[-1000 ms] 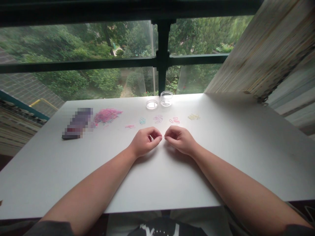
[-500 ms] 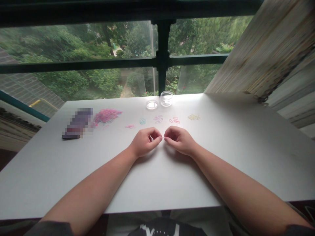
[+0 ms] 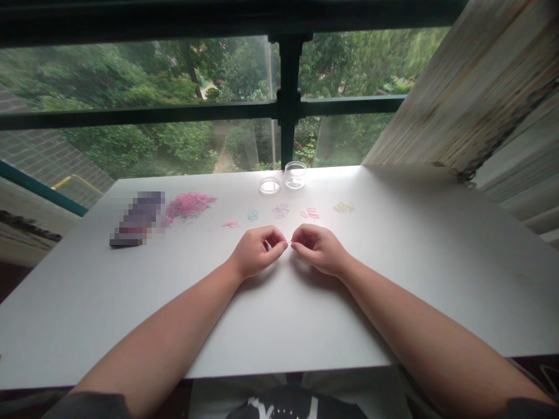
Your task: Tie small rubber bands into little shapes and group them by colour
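A tiny pale piece (image 3: 289, 242), too small to identify, spans the narrow gap between the two hands' fingertips, over the white table (image 3: 283, 326). The left hand (image 3: 263, 251) pinches one end between thumb and forefinger; the right hand (image 3: 318, 249) pinches the other. Just beyond lie lilac loops (image 3: 282, 211) and reddish loops (image 3: 313, 217), with a clear container (image 3: 296, 184) farther off.

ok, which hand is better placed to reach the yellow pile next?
Right, probably: the right hand is nearer the yellow pile; the left hand would have to pass it. Both seem to pinch a tiny pale piece.
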`<state>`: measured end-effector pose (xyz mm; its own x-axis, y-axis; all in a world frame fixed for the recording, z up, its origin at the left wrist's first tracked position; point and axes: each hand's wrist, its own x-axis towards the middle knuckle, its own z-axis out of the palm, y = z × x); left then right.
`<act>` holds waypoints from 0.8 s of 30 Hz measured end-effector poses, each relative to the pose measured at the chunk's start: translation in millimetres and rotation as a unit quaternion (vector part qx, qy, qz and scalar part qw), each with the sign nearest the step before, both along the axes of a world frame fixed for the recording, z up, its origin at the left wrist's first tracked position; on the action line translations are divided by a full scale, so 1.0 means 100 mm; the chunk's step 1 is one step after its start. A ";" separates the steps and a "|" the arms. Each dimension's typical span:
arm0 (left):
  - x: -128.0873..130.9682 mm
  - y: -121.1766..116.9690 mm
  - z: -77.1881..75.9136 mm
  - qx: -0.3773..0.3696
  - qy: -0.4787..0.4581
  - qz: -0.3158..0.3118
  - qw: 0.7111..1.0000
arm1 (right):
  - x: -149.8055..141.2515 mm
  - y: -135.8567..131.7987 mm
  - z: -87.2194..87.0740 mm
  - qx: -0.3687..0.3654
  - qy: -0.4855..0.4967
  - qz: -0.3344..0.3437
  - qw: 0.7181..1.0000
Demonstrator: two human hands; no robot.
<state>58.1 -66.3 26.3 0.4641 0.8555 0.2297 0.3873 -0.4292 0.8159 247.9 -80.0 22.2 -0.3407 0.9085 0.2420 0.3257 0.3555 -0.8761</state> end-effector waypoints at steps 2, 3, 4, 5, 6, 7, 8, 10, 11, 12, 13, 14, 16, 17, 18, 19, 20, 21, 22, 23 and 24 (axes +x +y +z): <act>0.00 0.01 0.00 0.003 -0.004 0.003 1.000 | 0.00 0.00 0.00 0.001 0.002 -0.002 1.000; 0.00 0.01 0.00 0.004 -0.006 0.003 1.000 | 0.00 0.00 0.00 0.001 0.002 -0.002 1.000; 0.00 0.01 0.00 0.005 -0.006 0.003 1.000 | 0.00 0.00 0.00 0.002 0.000 -0.002 1.000; 0.00 0.01 0.00 0.005 -0.006 0.003 1.000 | 0.00 0.00 0.00 0.003 -0.002 -0.003 1.000; -0.01 0.01 -0.01 0.005 -0.004 0.003 1.000 | 0.00 0.01 0.00 0.004 -0.004 -0.005 1.000; -0.01 0.01 -0.01 0.005 -0.002 0.002 1.000 | 0.01 0.01 -0.01 0.005 -0.006 -0.005 1.000; -0.01 0.01 -0.01 0.004 0.000 0.002 1.000 | 0.01 0.01 -0.01 0.006 -0.007 -0.006 1.000; -0.01 0.01 -0.01 0.003 0.007 0.002 1.000 | 0.00 0.01 -0.01 0.015 -0.010 -0.005 1.000; -0.01 0.01 -0.01 0.002 0.011 0.002 1.000 | 0.00 0.01 -0.01 0.024 -0.014 -0.003 1.000; -0.01 0.00 0.00 0.002 0.014 0.001 1.000 | 0.00 0.02 0.00 0.034 -0.020 -0.002 0.999; -0.01 0.00 0.00 0.002 0.016 0.000 1.000 | 0.00 0.02 0.00 0.045 -0.028 -0.001 0.999; -0.02 0.00 0.00 0.004 0.017 -0.002 1.000 | -0.01 0.02 0.01 0.051 -0.033 0.003 0.998; -0.02 -0.01 0.01 0.010 0.019 -0.004 1.000 | -0.01 0.02 0.02 0.055 -0.039 0.007 0.998; -0.02 -0.01 0.01 0.013 0.020 -0.006 1.000 | -0.01 0.01 0.02 0.054 -0.040 0.008 0.998; -0.02 -0.01 0.02 0.015 0.020 -0.007 1.000 | -0.01 0.01 0.03 0.053 -0.039 0.008 0.998; -0.02 -0.01 0.02 0.017 0.020 -0.007 1.000 | -0.02 0.01 0.03 0.049 -0.036 0.007 0.998; -0.02 0.00 0.02 0.017 0.019 -0.007 1.000 | -0.02 0.01 0.03 0.044 -0.032 0.005 0.998; -0.02 0.00 0.02 0.016 0.019 -0.006 1.000 | -0.01 0.01 0.03 0.037 -0.026 0.003 0.999; -0.02 0.00 0.02 0.015 0.019 -0.004 1.000 | -0.01 0.01 0.03 0.028 -0.018 0.001 0.999; -0.02 0.00 0.02 0.014 0.018 -0.003 1.000 | -0.01 0.01 0.03 0.016 -0.008 -0.001 1.000; -0.02 0.00 0.02 0.014 0.018 -0.002 1.000 | -0.01 0.02 0.03 0.003 0.001 -0.002 1.000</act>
